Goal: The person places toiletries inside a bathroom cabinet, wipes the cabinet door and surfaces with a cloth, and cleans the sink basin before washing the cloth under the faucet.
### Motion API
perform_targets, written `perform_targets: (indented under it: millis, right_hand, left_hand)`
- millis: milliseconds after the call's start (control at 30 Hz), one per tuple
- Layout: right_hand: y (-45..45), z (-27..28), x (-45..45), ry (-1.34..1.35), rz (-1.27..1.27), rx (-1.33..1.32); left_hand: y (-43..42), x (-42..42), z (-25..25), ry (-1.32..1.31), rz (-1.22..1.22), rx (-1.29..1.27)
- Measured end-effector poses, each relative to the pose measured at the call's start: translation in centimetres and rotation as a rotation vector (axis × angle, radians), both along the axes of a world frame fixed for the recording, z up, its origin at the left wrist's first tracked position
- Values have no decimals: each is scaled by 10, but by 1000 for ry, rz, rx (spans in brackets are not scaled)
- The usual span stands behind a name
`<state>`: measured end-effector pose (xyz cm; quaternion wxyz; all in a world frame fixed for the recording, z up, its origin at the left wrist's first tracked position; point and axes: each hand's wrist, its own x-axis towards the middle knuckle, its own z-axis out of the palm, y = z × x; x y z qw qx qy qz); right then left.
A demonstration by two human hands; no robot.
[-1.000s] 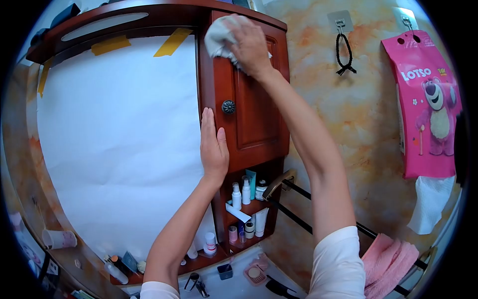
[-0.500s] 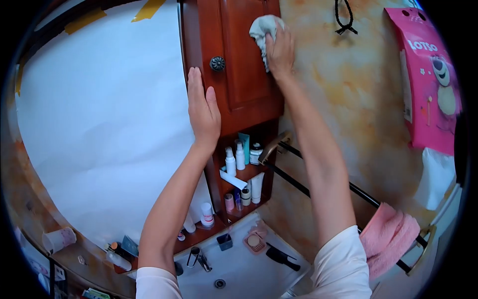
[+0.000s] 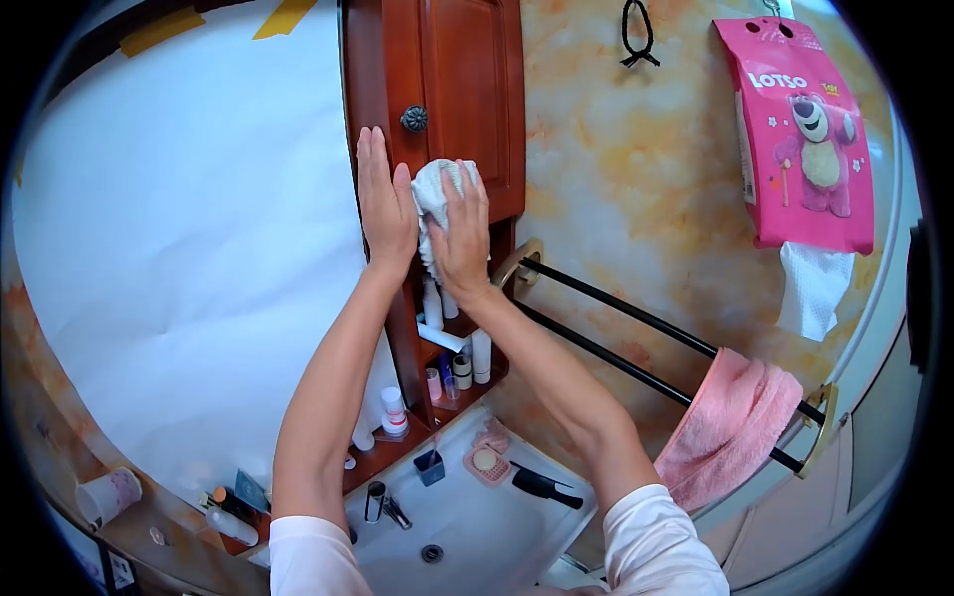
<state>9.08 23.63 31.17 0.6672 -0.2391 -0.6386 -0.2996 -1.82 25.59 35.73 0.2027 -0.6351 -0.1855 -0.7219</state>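
Note:
A white cloth lies bunched under my right hand, which presses it on the lower left part of the reddish-brown cabinet door. My left hand rests flat along the cabinet's left side, fingers stretched upward and nothing in them. Just above both hands is the dark round knob. Below the door, the open shelf holds bottles and tubes, among them a white tube; my right hand and wrist hide part of the upper shelf.
A white-covered panel fills the left. Below are the sink, faucet, black comb and soap dish. A black towel rail with a pink towel juts out at right. A pink tissue pack hangs on the wall.
My right hand has moved the cloth from the door's upper right edge down and left to its lower left, beside my left hand. The view has shifted right; my left hand stays on the cabinet side.

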Motion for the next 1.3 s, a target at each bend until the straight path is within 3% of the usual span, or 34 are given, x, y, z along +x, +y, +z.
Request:
perform_targets:
  millis: [67, 267, 367, 433, 567, 700, 800, 1000, 1100, 1167, 1300]
  right_hand:
    - [14, 3, 15, -11, -28, 12]
    - [56, -12, 49, 575, -66, -263]
    - [35, -30, 22, 471, -130, -159]
    - [1, -37, 12, 209, -78, -152]
    - [2, -13, 29, 85, -22, -107]
    - [49, 3, 53, 559, -122, -247]
    - [46, -12, 35, 696, -42, -340]
    - [-26, -38, -9, 109, 59, -216]
    - [-10, -27, 13, 114, 45, -214]
    - [12, -15, 29, 339, -1, -216]
    - [40, -6, 46, 503, -68, -286]
  left_hand:
    - [0, -2, -2, 21, -19, 1]
    - [-4, -5, -2, 51, -7, -36]
    - [-2, -3, -2, 55, 3, -41]
    - [1, -3, -3, 50, 8, -56]
    - [-2, -3, -3, 59, -18, -78]
    - [-5, -3, -3, 72, -33, -83]
    - [-1, -4, -4, 71, -72, -81]
    - [-3, -16, -2, 113, -153, -138]
    - [-9, -27, 2, 191, -169, -206]
    - [-16, -28, 4, 221, -108, -226]
    - [-15, -31, 5, 278, -56, -211]
